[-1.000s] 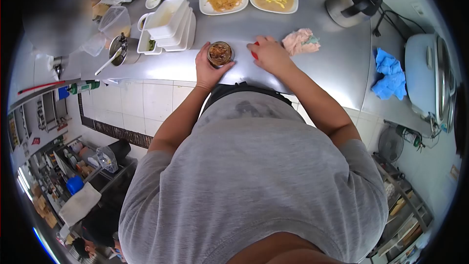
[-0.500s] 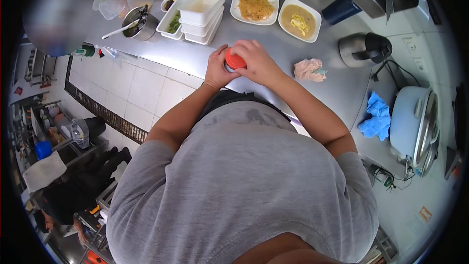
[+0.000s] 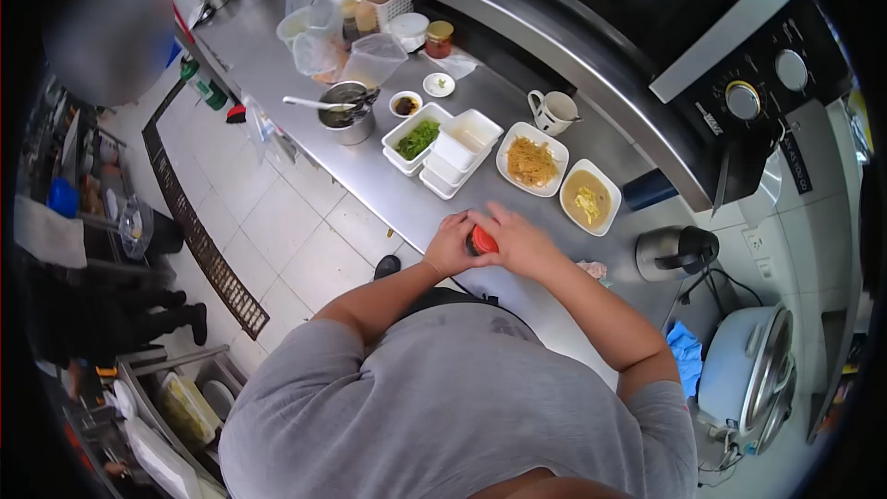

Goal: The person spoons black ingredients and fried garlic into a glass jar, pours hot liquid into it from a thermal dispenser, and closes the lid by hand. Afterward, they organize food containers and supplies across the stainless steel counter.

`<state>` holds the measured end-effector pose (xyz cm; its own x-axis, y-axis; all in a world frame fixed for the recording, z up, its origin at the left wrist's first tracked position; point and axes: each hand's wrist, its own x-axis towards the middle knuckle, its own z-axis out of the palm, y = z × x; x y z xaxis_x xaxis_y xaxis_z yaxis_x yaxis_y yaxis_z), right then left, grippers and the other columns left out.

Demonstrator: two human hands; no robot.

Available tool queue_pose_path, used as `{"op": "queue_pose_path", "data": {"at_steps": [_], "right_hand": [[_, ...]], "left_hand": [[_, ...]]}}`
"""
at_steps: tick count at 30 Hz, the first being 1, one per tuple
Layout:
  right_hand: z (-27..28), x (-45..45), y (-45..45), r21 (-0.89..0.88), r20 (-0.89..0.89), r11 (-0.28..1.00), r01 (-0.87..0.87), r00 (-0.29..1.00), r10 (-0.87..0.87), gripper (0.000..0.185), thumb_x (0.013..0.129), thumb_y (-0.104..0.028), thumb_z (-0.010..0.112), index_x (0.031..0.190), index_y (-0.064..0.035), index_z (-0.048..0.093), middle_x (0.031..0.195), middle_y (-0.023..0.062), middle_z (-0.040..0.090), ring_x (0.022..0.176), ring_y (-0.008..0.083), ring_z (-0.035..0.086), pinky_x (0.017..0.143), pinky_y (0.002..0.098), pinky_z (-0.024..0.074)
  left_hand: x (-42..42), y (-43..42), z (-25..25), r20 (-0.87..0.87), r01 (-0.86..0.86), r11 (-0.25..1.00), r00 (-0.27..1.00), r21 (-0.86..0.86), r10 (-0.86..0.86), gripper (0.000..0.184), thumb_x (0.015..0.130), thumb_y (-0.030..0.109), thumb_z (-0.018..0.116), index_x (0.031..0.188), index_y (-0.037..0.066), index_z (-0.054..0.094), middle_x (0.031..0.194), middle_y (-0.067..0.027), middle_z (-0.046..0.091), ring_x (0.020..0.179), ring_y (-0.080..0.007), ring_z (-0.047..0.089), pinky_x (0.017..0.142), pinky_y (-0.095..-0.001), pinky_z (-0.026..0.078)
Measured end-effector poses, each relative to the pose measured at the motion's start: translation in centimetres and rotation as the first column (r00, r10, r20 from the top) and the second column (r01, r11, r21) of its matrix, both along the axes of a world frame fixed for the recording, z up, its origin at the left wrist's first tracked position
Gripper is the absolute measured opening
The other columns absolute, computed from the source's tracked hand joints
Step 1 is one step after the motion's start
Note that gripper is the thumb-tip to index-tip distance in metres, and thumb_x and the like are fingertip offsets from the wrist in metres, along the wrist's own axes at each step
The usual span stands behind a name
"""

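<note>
So my left hand (image 3: pixel 449 246) is curled round the side of the jar (image 3: pixel 473 246), right hand (image 3: pixel 519 242) gripping its red lid (image 3: pixel 484 239). Jar's near the counter (image 3: pixel 370 176) edge: white containers (image 3: pixel 459 150) at 11 o'clock, noodle plate (image 3: pixel 532 166) at 1, soup bowl (image 3: pixel 591 198) at 2.

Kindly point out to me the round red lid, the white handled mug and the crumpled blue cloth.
Round red lid (image 3: pixel 485 240), head view, top surface.
White handled mug (image 3: pixel 549 118), head view, outer wall.
Crumpled blue cloth (image 3: pixel 685 353), head view, middle folds.
</note>
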<state>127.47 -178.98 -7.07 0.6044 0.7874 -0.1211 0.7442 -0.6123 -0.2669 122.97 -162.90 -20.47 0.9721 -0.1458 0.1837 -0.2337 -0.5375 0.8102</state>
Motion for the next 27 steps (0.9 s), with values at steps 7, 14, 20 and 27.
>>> {"op": "queue_pose_path", "data": {"at_steps": [7, 14, 20, 27], "right_hand": [[0.2, 0.0, 0.9, -0.174, -0.062, 0.983, 0.064, 0.995, -0.076, 0.053, 0.074, -0.036, 0.075, 0.105, 0.0002, 0.051, 0.089, 0.0186, 0.066, 0.081, 0.0332, 0.067, 0.068, 0.0423, 0.0536], [1.2, -0.8, 1.7, -0.095, 0.032, 0.961, 0.261, 0.965, -0.259, 0.056, 0.077, -0.056, 0.067, 0.094, -0.0038, 0.056, 0.083, 0.0172, 0.063, 0.074, 0.0338, 0.066, 0.06, 0.0425, 0.0524], [11.7, -3.1, 1.5, 0.188, 0.338, 0.974, 0.123, 0.923, -0.182, 0.052, 0.076, -0.05, 0.07, 0.098, -0.0038, 0.059, 0.084, 0.0141, 0.056, 0.072, 0.0318, 0.062, 0.06, 0.0404, 0.0504], [21.5, -2.0, 3.6, 0.246, 0.465, 0.929, -0.278, 0.875, 0.138, 0.057, 0.074, -0.043, 0.073, 0.111, -0.0013, 0.059, 0.085, 0.0135, 0.059, 0.072, 0.0329, 0.06, 0.063, 0.0385, 0.049]], "left_hand": [[-0.3, -0.1, -0.3, 0.05, -0.029, 0.997, 0.998, 0.069, 0.026, 0.076, 0.059, 0.039, 0.082, 0.121, 0.006, 0.056, 0.129, -0.0212, 0.053, 0.123, -0.0368, 0.047, 0.106, -0.0448, 0.033], [-0.2, -0.8, 1.6, -0.024, 0.009, 0.983, 1.0, -0.184, -0.014, 0.077, 0.056, 0.027, 0.083, 0.122, 0.005, 0.05, 0.117, -0.0187, 0.055, 0.113, -0.0362, 0.052, 0.098, -0.0429, 0.042], [0.3, -0.2, 12.1, 0.23, 0.123, 0.879, 0.973, -0.46, -0.016, 0.079, 0.054, 0.015, 0.082, 0.125, 0.004, 0.048, 0.111, -0.0148, 0.057, 0.101, -0.0296, 0.059, 0.088, -0.036, 0.049], [1.0, 5.4, 23.5, 0.132, 0.436, 0.701, 0.886, -0.564, -0.446, 0.08, 0.055, 0.014, 0.085, 0.125, 0.0, 0.05, 0.111, -0.0104, 0.063, 0.1, -0.021, 0.061, 0.089, -0.0329, 0.049]]}}
